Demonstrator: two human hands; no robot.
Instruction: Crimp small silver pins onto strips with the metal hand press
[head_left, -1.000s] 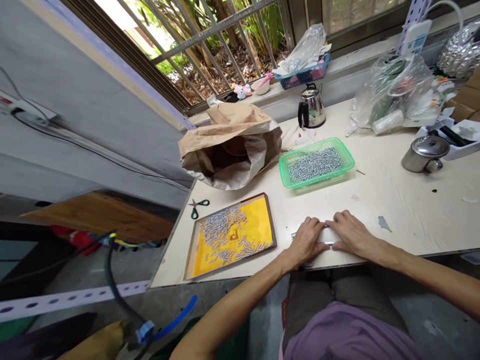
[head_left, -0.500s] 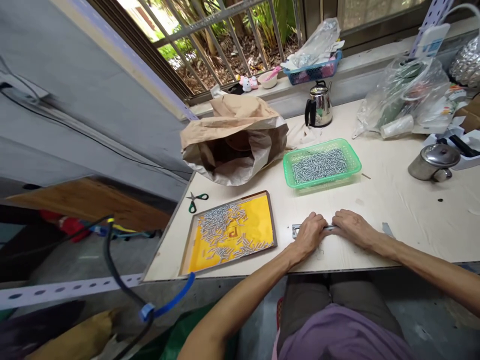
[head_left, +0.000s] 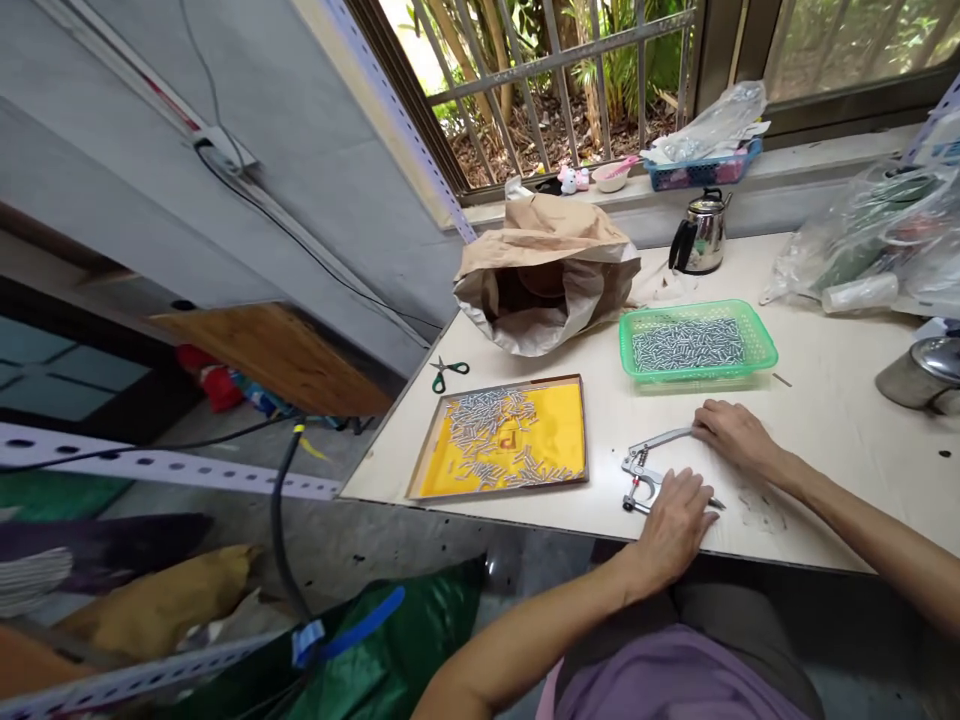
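Observation:
A metal plier-like hand tool (head_left: 637, 480) with a spring and a curved jaw lies on the pale table, its two handles spread apart. My left hand (head_left: 677, 518) is closed around the lower handle, whose pointed end sticks out past the fingers. My right hand (head_left: 731, 432) has its fingers curled over the end of the upper handle. To the left is a shallow tray (head_left: 584, 430) with a yellow lining and many small metal pins (head_left: 480, 420). Behind the hands, a green plastic basket (head_left: 769, 350) holds more of these pins.
Green-handled scissors (head_left: 450, 370) lie near the table's left edge. At the back stand an open brown paper bag (head_left: 555, 235) and a steel kettle (head_left: 703, 235). Plastic bags (head_left: 862, 240) and a metal mug (head_left: 919, 375) are on the right. A dark hose (head_left: 281, 530) hangs left.
My view has swung left, so the scene sits farther right. The tool's handles have spread apart, with my left hand nearer the table edge and my right hand farther back.

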